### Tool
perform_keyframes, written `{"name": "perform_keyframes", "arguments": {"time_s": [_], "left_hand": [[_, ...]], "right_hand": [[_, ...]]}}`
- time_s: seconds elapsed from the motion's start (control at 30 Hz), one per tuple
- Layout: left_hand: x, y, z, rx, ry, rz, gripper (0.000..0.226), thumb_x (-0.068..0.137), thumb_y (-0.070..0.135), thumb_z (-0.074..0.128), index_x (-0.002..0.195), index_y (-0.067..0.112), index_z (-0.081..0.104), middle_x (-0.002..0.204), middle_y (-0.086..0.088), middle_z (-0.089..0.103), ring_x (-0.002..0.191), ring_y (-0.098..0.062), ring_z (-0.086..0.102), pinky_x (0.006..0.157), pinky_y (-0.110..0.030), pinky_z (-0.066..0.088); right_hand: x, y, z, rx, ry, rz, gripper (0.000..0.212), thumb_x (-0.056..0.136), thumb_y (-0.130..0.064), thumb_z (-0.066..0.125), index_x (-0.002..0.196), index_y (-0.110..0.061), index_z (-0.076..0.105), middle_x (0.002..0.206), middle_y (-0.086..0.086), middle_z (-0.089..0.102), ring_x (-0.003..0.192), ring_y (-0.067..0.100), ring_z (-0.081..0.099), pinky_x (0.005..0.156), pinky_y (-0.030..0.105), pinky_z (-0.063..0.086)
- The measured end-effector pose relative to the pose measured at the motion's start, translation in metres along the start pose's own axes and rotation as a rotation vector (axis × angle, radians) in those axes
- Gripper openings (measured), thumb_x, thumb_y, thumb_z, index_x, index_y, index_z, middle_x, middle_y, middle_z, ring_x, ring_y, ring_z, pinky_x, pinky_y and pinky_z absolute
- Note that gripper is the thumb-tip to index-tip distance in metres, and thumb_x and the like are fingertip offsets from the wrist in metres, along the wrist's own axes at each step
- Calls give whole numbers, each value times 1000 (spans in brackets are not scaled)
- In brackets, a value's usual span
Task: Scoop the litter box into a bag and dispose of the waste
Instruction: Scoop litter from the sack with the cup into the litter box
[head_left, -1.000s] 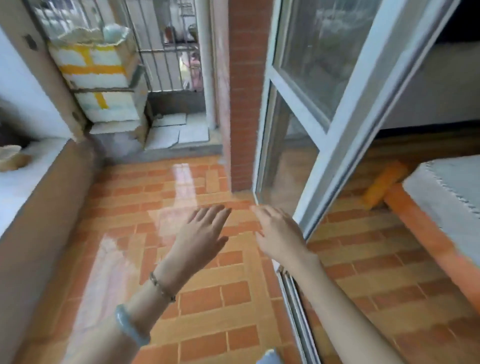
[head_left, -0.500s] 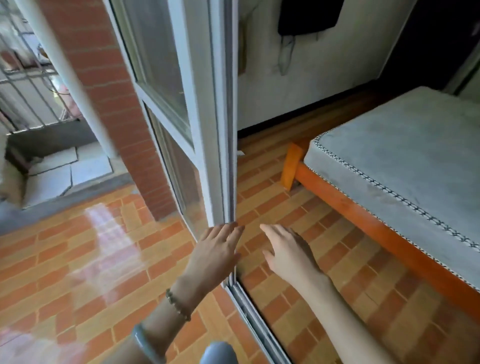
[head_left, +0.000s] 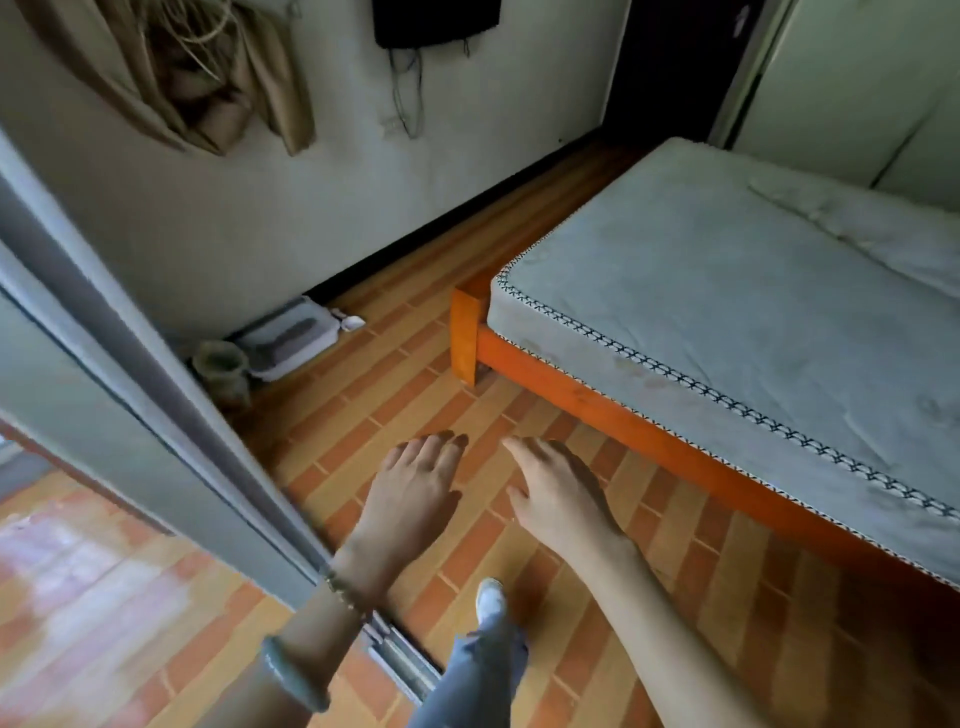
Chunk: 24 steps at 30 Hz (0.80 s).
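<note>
Careful: your left hand (head_left: 415, 488) and right hand (head_left: 558, 493) are spread open, empty; your shoe (head_left: 491, 603) is just beside the door track (head_left: 400, 660), which could trip you.

Left hand (head_left: 415, 499): thin beaded bracelet (head_left: 347, 592) at the wrist, pale grey-green bangle (head_left: 291, 675) behind it on the forearm. Blue jeans (head_left: 478, 675), white shoe (head_left: 491, 603).

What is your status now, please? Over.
Left hand open, right hand open, nothing held. White tray by the wall, untouched. Jar beside it, bed at right.
</note>
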<state>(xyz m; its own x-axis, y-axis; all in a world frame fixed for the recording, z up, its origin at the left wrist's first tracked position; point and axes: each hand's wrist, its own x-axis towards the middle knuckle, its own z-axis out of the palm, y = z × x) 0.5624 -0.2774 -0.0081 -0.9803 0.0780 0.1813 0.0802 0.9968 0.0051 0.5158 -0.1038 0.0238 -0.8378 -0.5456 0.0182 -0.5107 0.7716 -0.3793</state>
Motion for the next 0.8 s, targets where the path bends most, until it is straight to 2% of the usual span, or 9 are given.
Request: {"name": "perform_keyframes", "arguments": {"time_s": [0.13,0.23,0.43,0.67,0.8], "left_hand": [[88,-15,22,-8,2,-25,74,57,34,86,122,12,59,113,-6,65,95,-25,66,76,-35,54],[154,-26,32,-32,-14,-60,73,57,31,87,122,11,59,113,-7,65,97,-27,65,78,-37,54],[260,-51,27,-32,48,-110,69,62,29,84,122,10,58,113,-9,64,98,-30,64,79,-40,53],[326,-96,36,-7,42,-192,70,59,30,87,120,11,59,114,-7,65,98,-28,65,79,-38,54],[362,-131,51,-11,11,-288,70,61,28,86,123,11,58,115,-6,65,99,-27,65,79,-37,54]], "right_hand": [[79,43,-13,-36,-19,-5,49,89,-14,56,135,-14,40,130,10,50,119,27,48,96,39,45],[144,72,-24,-95,-59,-21,49,88,-12,56,134,-13,40,127,9,51,115,27,49,94,39,45],[248,110,-54,-108,-13,-81,44,87,-14,58,129,-13,44,126,4,52,111,25,52,86,36,46],[356,120,-63,-81,-44,-174,37,86,-15,57,122,-16,48,110,4,57,98,25,54,73,31,43],[428,121,-55,-52,-93,-262,40,85,-15,58,124,-14,47,112,6,57,101,26,54,83,40,48]]}}
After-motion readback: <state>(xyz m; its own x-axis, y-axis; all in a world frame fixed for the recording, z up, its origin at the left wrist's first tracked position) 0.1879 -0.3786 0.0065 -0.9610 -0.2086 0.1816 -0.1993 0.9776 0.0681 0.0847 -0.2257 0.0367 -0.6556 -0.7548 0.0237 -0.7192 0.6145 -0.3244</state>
